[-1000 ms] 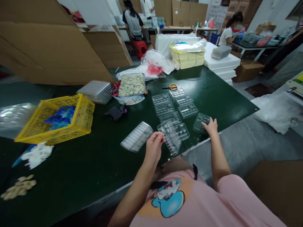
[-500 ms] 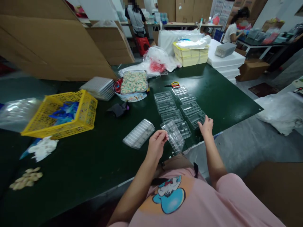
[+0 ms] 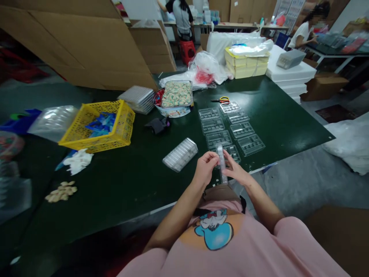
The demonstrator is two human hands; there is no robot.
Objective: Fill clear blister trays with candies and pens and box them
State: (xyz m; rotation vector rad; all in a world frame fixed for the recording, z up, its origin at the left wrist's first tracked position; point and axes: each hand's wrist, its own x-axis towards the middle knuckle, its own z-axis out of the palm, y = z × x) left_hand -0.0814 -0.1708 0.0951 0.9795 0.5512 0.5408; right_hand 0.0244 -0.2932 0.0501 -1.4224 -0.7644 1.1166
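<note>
Between my two hands stands a clear plastic tray (image 3: 221, 169), turned on edge near the table's front. My left hand (image 3: 208, 163) pinches its left side. The fingers of my right hand (image 3: 235, 169) lie against its right side, thumb and fingers bent around it. Just beyond are clear compartment trays (image 3: 218, 139), laid flat in two columns. The nearest one is partly covered by my hands. To the left a stack of clear trays (image 3: 181, 154) rests at an angle on the dark green table (image 3: 138, 192).
Scissors (image 3: 224, 100) lie behind the trays. A filled tray (image 3: 177, 93) sits on a round tin. Left are a dark cloth (image 3: 157, 125), a yellow basket (image 3: 127, 127) with blue pieces, white tissue (image 3: 79, 161) and small beige pieces (image 3: 61, 191). Two people are in the background.
My right hand has left the flat tray at the right and come to the held tray. That tray has turned from slanted to on edge. The camera view has shifted left.
</note>
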